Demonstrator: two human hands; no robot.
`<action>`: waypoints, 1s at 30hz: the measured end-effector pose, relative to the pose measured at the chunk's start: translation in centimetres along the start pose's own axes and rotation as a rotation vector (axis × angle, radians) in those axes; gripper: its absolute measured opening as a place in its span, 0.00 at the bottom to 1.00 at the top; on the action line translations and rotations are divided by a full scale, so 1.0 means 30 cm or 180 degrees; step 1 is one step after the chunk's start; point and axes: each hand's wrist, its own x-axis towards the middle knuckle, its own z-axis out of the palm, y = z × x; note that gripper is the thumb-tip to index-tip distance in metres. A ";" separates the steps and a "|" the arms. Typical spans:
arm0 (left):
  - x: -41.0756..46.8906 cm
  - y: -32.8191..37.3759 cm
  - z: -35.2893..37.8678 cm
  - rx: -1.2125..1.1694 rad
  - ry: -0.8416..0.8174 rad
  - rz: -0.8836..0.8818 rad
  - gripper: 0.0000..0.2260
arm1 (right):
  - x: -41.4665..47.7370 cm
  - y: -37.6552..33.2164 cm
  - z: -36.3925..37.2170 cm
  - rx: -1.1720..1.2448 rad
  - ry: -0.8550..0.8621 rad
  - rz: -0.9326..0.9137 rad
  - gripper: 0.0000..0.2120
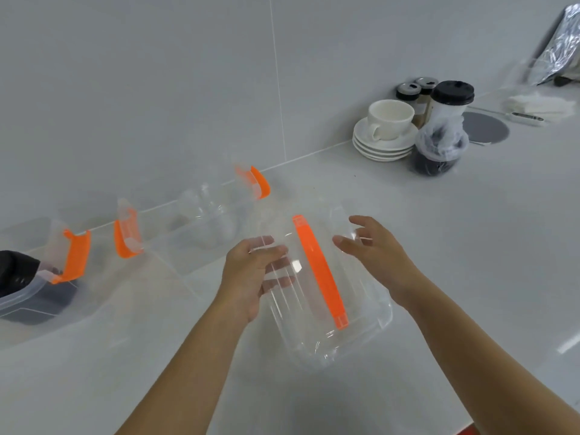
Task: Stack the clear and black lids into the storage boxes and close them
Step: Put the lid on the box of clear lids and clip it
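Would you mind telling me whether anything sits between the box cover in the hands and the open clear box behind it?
Nothing visible does: only bare counter separates the cover from the open box.

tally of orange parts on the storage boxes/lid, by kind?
Orange latch clips on the open boxes: 3 (others at and)
Orange handle on the clear box lid: 1
Total: 4

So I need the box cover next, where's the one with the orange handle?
Centre of the head view, the clear cover sits on the counter between both hands, left hand gripping its edge.
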 end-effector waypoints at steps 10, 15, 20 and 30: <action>-0.049 0.196 -0.159 -0.1104 0.0204 0.0951 0.06 | 0.013 -0.232 0.049 0.0533 0.0448 -0.0651 0.24; -0.051 0.219 -0.229 -0.2165 0.0339 0.1146 0.08 | -0.002 -0.267 0.141 0.1335 0.0199 -0.0419 0.23; -0.051 0.201 -0.265 -0.2567 0.0528 0.1182 0.10 | -0.029 -0.296 0.295 0.1758 -0.0222 -0.0267 0.23; -0.078 0.212 -0.364 -0.2368 0.0919 0.1492 0.16 | 0.018 -0.332 0.381 0.1811 -0.0176 -0.0526 0.18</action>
